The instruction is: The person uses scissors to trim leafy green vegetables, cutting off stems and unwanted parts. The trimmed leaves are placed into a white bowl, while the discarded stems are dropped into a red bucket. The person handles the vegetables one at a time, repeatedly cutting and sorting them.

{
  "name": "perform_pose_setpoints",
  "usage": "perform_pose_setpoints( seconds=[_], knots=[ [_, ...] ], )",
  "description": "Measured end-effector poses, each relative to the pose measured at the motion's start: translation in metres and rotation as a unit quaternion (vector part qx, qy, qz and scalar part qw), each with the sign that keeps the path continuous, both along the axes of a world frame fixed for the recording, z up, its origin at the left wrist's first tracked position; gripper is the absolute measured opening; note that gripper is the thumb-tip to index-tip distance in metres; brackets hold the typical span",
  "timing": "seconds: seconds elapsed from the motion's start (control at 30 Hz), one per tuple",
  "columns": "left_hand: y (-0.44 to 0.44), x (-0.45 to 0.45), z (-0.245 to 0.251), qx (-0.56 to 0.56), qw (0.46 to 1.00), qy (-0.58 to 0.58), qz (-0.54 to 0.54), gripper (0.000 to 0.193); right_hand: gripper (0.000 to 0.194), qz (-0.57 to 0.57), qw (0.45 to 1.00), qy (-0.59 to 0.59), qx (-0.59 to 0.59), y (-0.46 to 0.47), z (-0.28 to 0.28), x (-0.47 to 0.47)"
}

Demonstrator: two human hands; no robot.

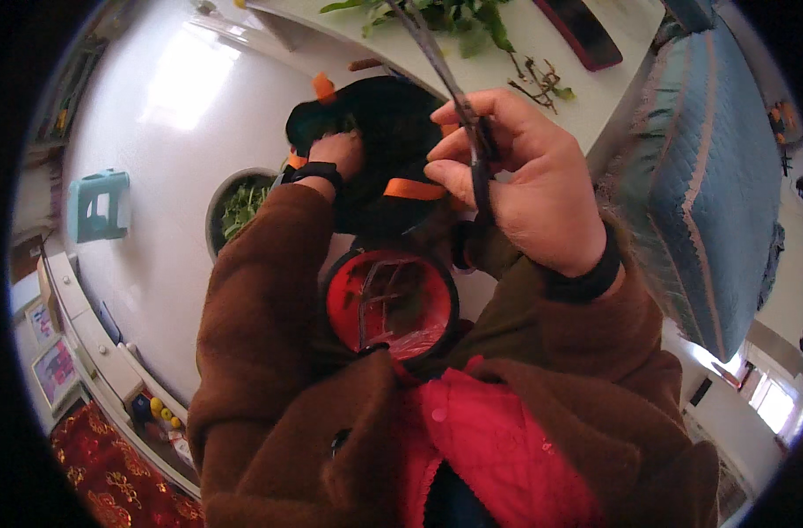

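Note:
My right hand is raised with a pair of scissors, fingers around the handles and the blades pointing up and left. My left hand reaches down into a dark bag with orange straps; its fingers are too dark to make out. Close to my left wrist stands a round pot holding green leafy plants. Nearer my body is a round red container with clear plastic in it.
Leafy stems, cut roots or twigs and a dark red-edged case lie on a white table. A blue quilted cushion is at right, a teal stool at left, drawers lower left.

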State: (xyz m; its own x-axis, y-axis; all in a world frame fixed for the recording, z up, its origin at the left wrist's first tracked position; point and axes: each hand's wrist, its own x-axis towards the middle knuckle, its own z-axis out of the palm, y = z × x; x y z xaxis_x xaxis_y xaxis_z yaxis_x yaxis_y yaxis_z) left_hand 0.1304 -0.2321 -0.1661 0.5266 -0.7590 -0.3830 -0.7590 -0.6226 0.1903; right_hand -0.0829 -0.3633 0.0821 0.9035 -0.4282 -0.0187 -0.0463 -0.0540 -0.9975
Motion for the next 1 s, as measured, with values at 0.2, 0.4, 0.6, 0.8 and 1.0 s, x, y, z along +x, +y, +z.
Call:
perform_pose_setpoints(
  seconds=[0.2, 0.4, 0.6, 0.8, 1.0],
  knots=[
    [0.014, 0.01, -0.037, -0.025, 0.999, 0.021, 0.034, 0.027, 0.033, 0.006, 0.999, 0.017, -0.026, -0.012, -0.004, 0.001],
    [0.032, 0.022, 0.031, -0.205, 0.978, 0.036, -0.02, 0.016, 0.031, 0.002, 1.0, -0.018, 0.017, -0.007, 0.004, 0.005],
    [0.074, 0.012, 0.137, -0.377, 0.857, 0.308, 0.168, 0.02, 0.029, 0.023, 0.985, 0.056, 0.164, 0.004, 0.022, 0.002],
    [0.12, -0.017, 0.231, -0.391, 0.861, 0.287, 0.152, 0.021, 0.035, 0.05, 0.994, -0.048, -0.08, 0.03, 0.005, 0.016],
    [0.16, -0.061, 0.271, -0.363, 0.821, 0.423, 0.12, 0.026, 0.039, 0.109, 0.982, -0.109, 0.108, 0.077, -0.01, 0.022]
  ],
)
